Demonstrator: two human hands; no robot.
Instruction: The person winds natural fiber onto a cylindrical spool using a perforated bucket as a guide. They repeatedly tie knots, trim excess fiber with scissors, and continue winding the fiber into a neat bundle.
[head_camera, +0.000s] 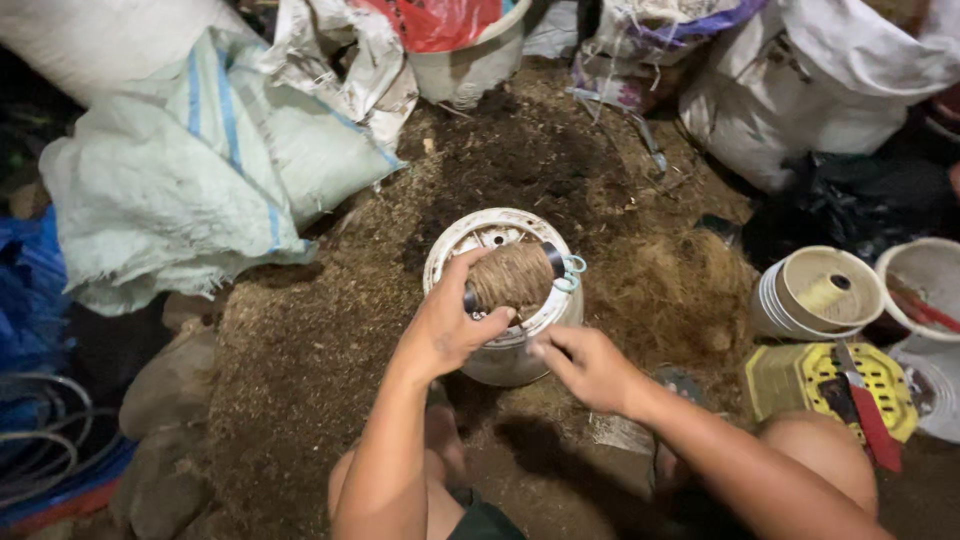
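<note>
A white plastic pot (500, 362) stands upside down on the dirt floor at the centre. On its base lies a spool of brown twine (512, 274) with dark ends. My left hand (450, 322) grips the near side of the spool, thumb against the twine. Just right of the pot, my right hand (583, 362) has its fingers pinched together close to the rim; whether a strand is between them cannot be seen. Small light-blue scissor handles (573, 272) stick out at the spool's right end.
Woven sacks (190, 170) are heaped at the left, and more bags (800, 80) sit at the upper right. A stack of white pots (815, 295) with a pale thread roll is at the right, beside a yellow crate (800, 378) bearing a red-handled knife (868, 412). Loose fibre covers the ground.
</note>
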